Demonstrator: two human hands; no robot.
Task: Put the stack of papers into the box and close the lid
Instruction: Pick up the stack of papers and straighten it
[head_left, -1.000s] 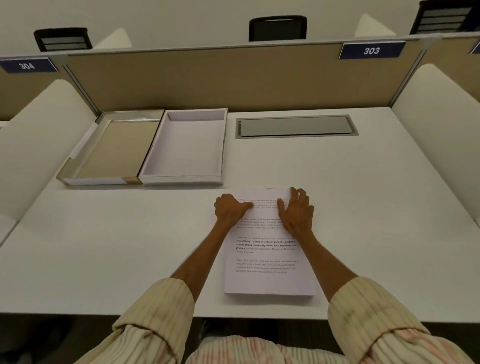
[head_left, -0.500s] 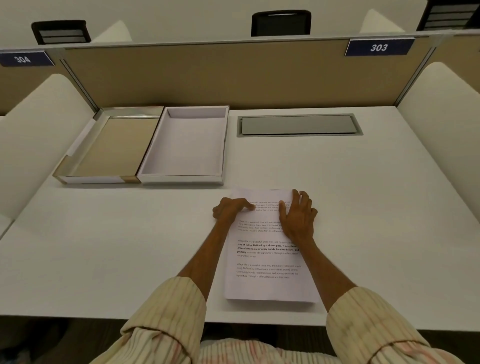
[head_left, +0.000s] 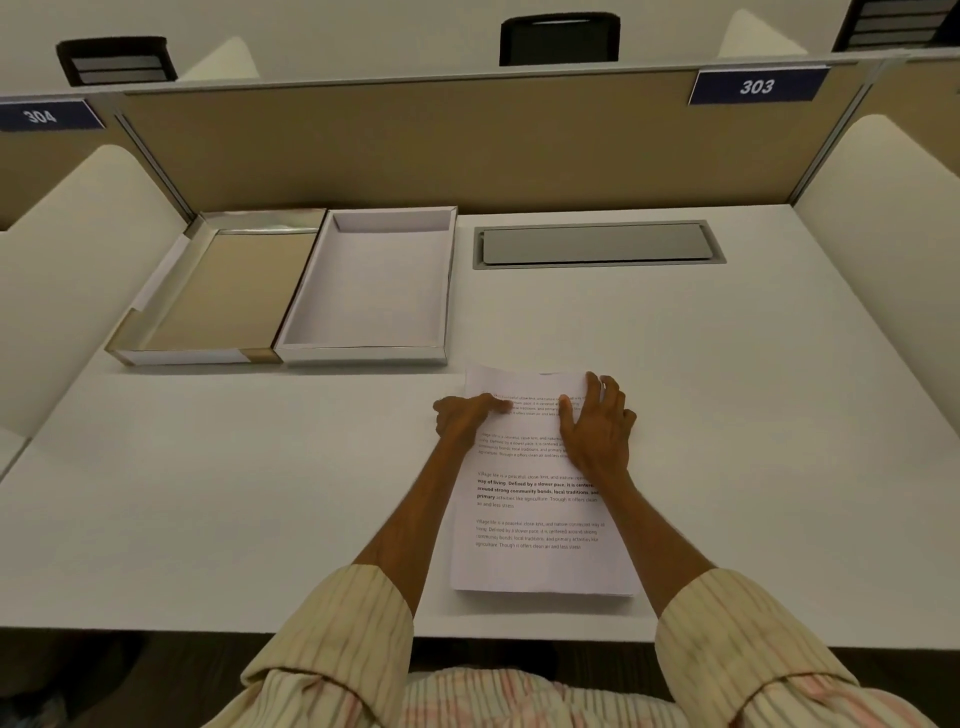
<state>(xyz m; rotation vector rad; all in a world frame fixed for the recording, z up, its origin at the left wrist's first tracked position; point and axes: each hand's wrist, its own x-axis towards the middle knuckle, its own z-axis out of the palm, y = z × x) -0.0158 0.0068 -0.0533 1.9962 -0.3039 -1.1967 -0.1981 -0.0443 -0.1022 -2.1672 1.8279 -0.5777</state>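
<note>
A stack of printed papers (head_left: 540, 561) lies flat on the white desk in front of me. My left hand (head_left: 462, 418) sits at the stack's upper left edge, fingers curled against the edge and thumb on top; the far left corner of the sheets is slightly raised. My right hand (head_left: 597, 426) lies flat on the upper right part, fingers spread to the top edge. The open white box (head_left: 363, 354) stands just beyond the papers to the left, with nothing in it. Its lid (head_left: 223, 296), tan inside, lies open beside it on the left.
A grey cable flap (head_left: 597, 244) is set into the desk behind the papers. A tan partition (head_left: 415, 145) closes the back, and white curved dividers (head_left: 78, 249) stand at both sides. The desk's front edge (head_left: 156, 626) is close to my body.
My left hand has slid from the top of the sheet to the stack's left edge and curled there. The far left corner has lifted a little. My right hand has barely moved.
</note>
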